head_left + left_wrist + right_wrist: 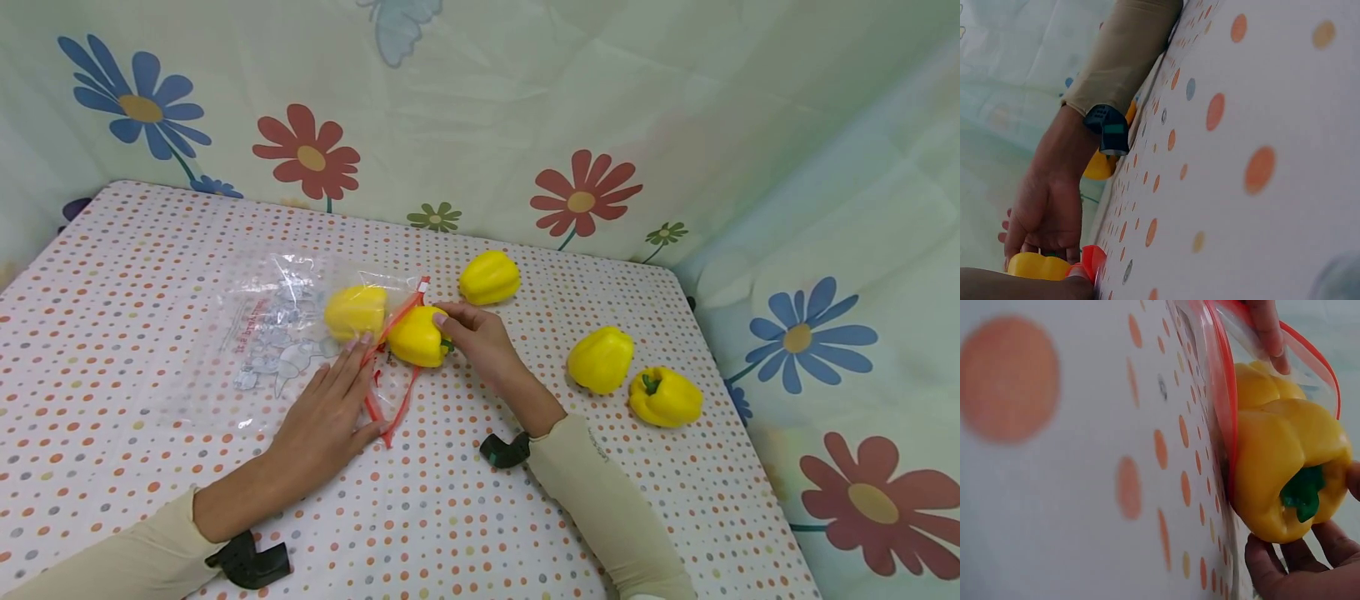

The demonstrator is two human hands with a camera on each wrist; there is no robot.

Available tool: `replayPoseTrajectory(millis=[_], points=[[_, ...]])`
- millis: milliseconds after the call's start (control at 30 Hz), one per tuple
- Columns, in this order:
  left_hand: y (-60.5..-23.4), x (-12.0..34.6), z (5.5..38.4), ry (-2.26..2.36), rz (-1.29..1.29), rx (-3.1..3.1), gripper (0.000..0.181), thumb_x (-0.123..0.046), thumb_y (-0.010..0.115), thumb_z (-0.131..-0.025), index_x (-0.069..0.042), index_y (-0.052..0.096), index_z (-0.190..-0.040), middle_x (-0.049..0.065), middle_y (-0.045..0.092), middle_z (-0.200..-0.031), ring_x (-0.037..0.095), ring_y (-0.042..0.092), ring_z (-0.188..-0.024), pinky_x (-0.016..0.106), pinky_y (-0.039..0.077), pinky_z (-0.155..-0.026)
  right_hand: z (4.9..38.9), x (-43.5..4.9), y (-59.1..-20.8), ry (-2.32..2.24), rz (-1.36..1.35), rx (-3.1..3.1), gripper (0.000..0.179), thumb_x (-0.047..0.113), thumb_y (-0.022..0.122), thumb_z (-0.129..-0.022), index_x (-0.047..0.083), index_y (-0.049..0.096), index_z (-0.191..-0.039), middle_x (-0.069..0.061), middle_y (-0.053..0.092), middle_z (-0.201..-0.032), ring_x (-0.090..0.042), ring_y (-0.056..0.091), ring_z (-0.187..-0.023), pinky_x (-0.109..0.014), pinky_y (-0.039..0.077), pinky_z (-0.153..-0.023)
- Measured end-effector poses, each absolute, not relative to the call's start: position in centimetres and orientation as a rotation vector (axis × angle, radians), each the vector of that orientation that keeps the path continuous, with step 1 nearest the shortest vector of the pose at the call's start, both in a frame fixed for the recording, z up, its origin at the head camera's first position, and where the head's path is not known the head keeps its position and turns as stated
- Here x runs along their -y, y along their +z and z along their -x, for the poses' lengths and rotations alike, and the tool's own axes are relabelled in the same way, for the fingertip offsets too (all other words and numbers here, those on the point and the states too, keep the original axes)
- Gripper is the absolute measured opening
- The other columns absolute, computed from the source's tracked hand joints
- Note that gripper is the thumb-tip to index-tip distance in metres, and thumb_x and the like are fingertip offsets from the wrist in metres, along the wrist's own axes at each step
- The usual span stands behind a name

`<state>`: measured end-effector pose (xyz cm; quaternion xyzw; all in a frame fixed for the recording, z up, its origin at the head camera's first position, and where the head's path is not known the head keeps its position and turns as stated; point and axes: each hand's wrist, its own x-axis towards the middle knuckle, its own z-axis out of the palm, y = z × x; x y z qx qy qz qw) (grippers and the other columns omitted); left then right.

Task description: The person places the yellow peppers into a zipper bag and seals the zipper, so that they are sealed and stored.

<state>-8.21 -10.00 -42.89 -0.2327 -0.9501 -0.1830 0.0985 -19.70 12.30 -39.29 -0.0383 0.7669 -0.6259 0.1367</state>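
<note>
Lying on the table (465,517), a clear bag (288,358); left hand (322,421) on it, fingers straight; first yellow pepper (351,312) inside; second pepper (416,337) at the bag's mouth, gripped by the fingers of the right hand (486,346); third pepper (489,277) just past that hand; fourth pepper (601,359), fifth pepper (671,400) farther right

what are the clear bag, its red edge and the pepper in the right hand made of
Clear bag: thin, glossy plastic film, see-through, with creases and glare.
Red edge: probably stiffer plastic, holding a smooth curve.
Pepper in the right hand: perhaps moulded plastic or foam, smooth, with soft sheen, though possibly real.
</note>
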Motion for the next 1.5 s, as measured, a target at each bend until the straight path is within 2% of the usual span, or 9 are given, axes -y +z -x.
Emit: replayPoseTrajectory(millis=[100, 300, 400, 533, 667, 800, 1100, 1333, 1500], points=[[-42.9, 10.0, 8.2, -0.542, 0.687, 2.816, 0.102, -0.037, 0.079, -0.081, 0.005, 0.019, -0.152, 0.015, 0.003, -0.162, 0.029, 0.008, -0.147, 0.055, 0.021, -0.112, 19.5, -12.1, -38.8, -1.767, 0.122, -2.258, 0.033, 0.030, 0.061, -0.097, 0.012, 0.064, -0.125, -0.002, 0.060, -0.123, -0.017, 0.058, -0.109, -0.028, 0.048, -0.094], [-43.0, 9.9, 8.2, -0.556, 0.685, 2.815, 0.101, -0.037, 0.078, -0.082, 0.005, 0.019, -0.152, 0.015, 0.003, -0.162, 0.030, 0.009, -0.147, 0.055, 0.022, -0.112, 19.3, -12.5, -38.8, -1.739, 0.084, -2.319, 0.034, 0.033, 0.060, -0.098, 0.016, 0.063, -0.127, -0.001, 0.058, -0.122, -0.018, 0.058, -0.108, -0.031, 0.050, -0.091], [-42.9, 9.8, 8.2, -0.554, 0.688, 2.814, 0.101, -0.038, 0.078, -0.082, 0.006, 0.019, -0.152, 0.015, 0.003, -0.162, 0.030, 0.009, -0.147, 0.055, 0.022, -0.112, 18.6, -13.1, -38.2, -1.769, 0.061, -2.290, 0.034, 0.030, 0.055, -0.101, 0.017, 0.059, -0.132, 0.000, 0.057, -0.127, -0.016, 0.055, -0.115, -0.031, 0.049, -0.094], [-42.9, 9.8, 8.3, -0.533, 0.694, 2.808, 0.101, -0.038, 0.079, -0.082, 0.006, 0.020, -0.151, 0.015, 0.003, -0.162, 0.030, 0.009, -0.147, 0.055, 0.023, -0.112, 17.7, -14.0, -37.6, -1.891, -0.004, -2.192, 0.036, 0.022, 0.049, -0.104, 0.010, 0.054, -0.138, -0.001, 0.054, -0.135, -0.017, 0.051, -0.125, -0.032, 0.044, -0.100], [-42.9, 9.9, 8.2, -0.530, 0.698, 2.799, 0.102, -0.037, 0.079, -0.081, 0.007, 0.020, -0.151, 0.015, 0.003, -0.162, 0.031, 0.010, -0.147, 0.056, 0.024, -0.111, 16.9, -14.6, -37.4, -1.991, -0.062, -2.081, 0.037, 0.016, 0.045, -0.105, 0.001, 0.052, -0.138, -0.006, 0.057, -0.133, -0.020, 0.055, -0.122, -0.033, 0.046, -0.099], [-43.0, 10.0, 8.2, -0.537, 0.695, 2.792, 0.103, -0.037, 0.079, -0.081, 0.006, 0.019, -0.152, 0.014, 0.002, -0.162, 0.030, 0.009, -0.147, 0.056, 0.024, -0.111, 16.3, -14.7, -37.2, -2.017, 0.000, -1.978, 0.037, 0.013, 0.041, -0.105, -0.005, 0.052, -0.135, -0.014, 0.057, -0.134, -0.024, 0.056, -0.122, -0.037, 0.047, -0.097], [-43.0, 10.1, 8.2, -0.551, 0.695, 2.779, 0.103, -0.036, 0.080, -0.080, 0.006, 0.019, -0.152, 0.014, 0.002, -0.162, 0.029, 0.008, -0.147, 0.055, 0.023, -0.112, 15.9, -14.2, -37.2, -2.093, 0.077, -1.805, 0.036, 0.006, 0.040, -0.103, -0.007, 0.052, -0.134, -0.017, 0.049, -0.143, -0.024, 0.048, -0.130, -0.043, 0.052, -0.089], [-43.0, 10.1, 8.3, -0.552, 0.696, 2.780, 0.100, -0.036, 0.079, -0.081, 0.007, 0.022, -0.151, 0.014, 0.002, -0.162, 0.028, 0.007, -0.147, 0.055, 0.023, -0.112, 15.6, -13.5, -37.3, -2.135, 0.117, -1.696, 0.039, 0.004, 0.040, -0.102, -0.008, 0.046, -0.139, -0.019, 0.040, -0.149, -0.026, 0.041, -0.136, -0.044, 0.047, -0.096], [-43.0, 10.1, 8.2, -0.563, 0.695, 2.793, 0.099, -0.037, 0.078, -0.082, 0.008, 0.022, -0.150, 0.014, 0.002, -0.162, 0.028, 0.007, -0.147, 0.055, 0.022, -0.112, 15.4, -13.0, -37.5, -2.151, 0.130, -1.628, 0.040, 0.002, 0.041, -0.101, -0.009, 0.043, -0.140, -0.015, 0.042, -0.148, -0.026, 0.039, -0.136, -0.044, 0.045, -0.099]])
